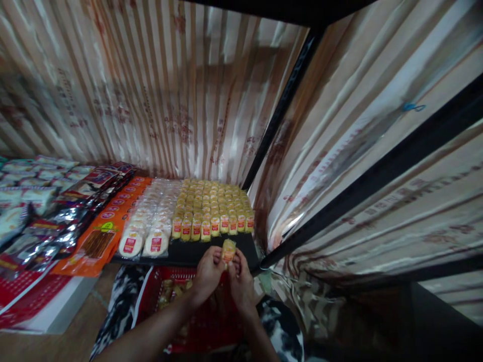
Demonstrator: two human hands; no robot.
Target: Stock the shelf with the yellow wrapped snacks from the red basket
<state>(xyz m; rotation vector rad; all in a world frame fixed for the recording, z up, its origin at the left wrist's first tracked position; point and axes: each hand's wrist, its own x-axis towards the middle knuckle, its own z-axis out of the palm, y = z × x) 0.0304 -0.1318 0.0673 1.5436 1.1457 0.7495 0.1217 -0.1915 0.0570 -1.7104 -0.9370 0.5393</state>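
Observation:
Both my hands pinch one small yellow snack packet (228, 250) just in front of a black shelf (188, 254). My left hand (208, 275) grips its left side, and my right hand (240, 280) grips its right side, fingers closed. On the shelf behind it stand several rows of similar yellow packets with red labels (211, 208). To their left lie rows of round white packets with red labels (151, 223).
Orange flat packs (101, 231) and silver-dark foil bags (56, 221) lie further left. A red basket (196, 311) holding packets sits below my hands. Striped cardboard walls (169, 100) and a black metal frame (279, 110) close in the back and right.

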